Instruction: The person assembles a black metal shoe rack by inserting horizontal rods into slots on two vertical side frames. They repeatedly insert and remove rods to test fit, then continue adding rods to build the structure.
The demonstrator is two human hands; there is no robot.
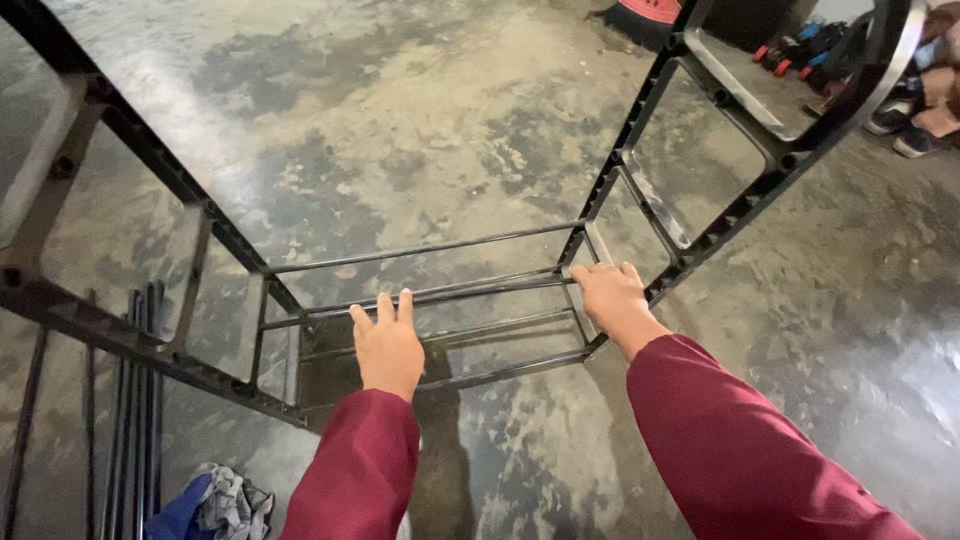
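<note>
Your two hands, in dark red sleeves, rest on one black metal rack frame (600, 215) standing on the stained concrete floor (420, 120). Your left hand (388, 345) lies flat, fingers (381, 310) straight and together, touching a thin crossbar (450, 293) without gripping it. Your right hand (612, 298) curls loosely over the same bar at the frame's corner. Several loose black rods (135, 400) and one crumpled rag (232, 503) lie left.

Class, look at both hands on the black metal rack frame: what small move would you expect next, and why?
Probably press the crossbar toward the right upright. The left hand lies flat on that bar, the right hand sits where it meets the upright, and whether the bar is seated there cannot be told.
</note>
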